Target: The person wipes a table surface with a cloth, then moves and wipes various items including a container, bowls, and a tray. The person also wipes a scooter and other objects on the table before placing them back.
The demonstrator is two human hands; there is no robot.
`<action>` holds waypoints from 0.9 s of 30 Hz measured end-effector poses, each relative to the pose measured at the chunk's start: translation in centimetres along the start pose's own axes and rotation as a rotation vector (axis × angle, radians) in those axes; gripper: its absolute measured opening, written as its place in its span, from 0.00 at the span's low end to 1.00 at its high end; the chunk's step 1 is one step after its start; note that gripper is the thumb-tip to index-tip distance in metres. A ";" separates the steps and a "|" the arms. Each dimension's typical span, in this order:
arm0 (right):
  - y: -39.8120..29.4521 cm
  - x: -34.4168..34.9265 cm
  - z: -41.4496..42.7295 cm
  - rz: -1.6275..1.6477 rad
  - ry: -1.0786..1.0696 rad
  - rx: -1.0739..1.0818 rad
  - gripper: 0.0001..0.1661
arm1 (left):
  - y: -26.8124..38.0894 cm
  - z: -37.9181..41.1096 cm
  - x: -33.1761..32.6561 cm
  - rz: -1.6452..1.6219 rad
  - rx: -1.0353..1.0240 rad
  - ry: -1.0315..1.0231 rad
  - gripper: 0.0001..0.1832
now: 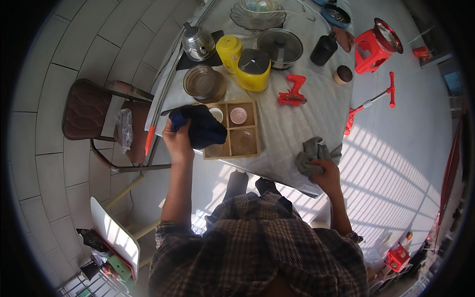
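Observation:
My left hand (179,142) grips a dark navy cloth (206,128) above the left side of a wooden compartment tray (256,143). The cloth hides part of that tray. In its compartments sit a white cup (216,115), a pink round container (238,116) and a clear glass bowl (243,140); one more round piece shows partly below the cloth. At the table's front right, my right hand (326,174) holds a crumpled grey-green cloth (313,157) against the table covering.
Behind the tray stand a glass bowl (202,82), a metal kettle (198,42), two yellow containers (254,76) and a lidded pan (280,48). A red tool-shaped object (294,91), black bottle (324,49) and small jar (343,75) lie rightward. A chair (89,109) stands left, a red stool (371,55) right.

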State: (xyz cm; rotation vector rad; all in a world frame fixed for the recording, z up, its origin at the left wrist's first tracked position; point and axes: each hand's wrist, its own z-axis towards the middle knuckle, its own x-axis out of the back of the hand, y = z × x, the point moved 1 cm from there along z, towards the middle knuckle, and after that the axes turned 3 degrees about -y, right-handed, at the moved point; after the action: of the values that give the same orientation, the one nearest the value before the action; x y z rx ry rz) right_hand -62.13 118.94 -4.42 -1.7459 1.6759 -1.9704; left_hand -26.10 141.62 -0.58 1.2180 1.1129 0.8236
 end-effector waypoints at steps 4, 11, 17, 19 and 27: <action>-3.5 -0.3 4.7 0.099 0.416 0.126 0.26 | 1.8 1.1 1.4 -0.106 -0.027 0.073 0.11; -1.5 -3.2 7.5 -0.299 -0.121 0.077 0.34 | 1.4 1.4 3.5 -0.466 0.365 -0.075 0.18; -3.8 -3.4 16.6 -0.452 0.240 0.190 0.44 | 0.2 -0.2 4.0 -0.723 0.513 -0.171 0.27; -1.7 -5.4 18.9 -0.503 0.267 0.272 0.41 | 0.8 -1.1 3.4 -0.709 0.561 -0.158 0.29; 0.1 -6.2 20.2 0.020 0.149 0.253 0.36 | -0.5 -4.2 5.0 -0.711 0.573 -0.131 0.28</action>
State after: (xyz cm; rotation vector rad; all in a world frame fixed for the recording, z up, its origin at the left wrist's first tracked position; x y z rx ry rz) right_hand -45.38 109.23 -12.86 -1.5246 1.3971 -2.2374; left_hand -28.75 147.48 -2.02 1.1750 1.5904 -0.1295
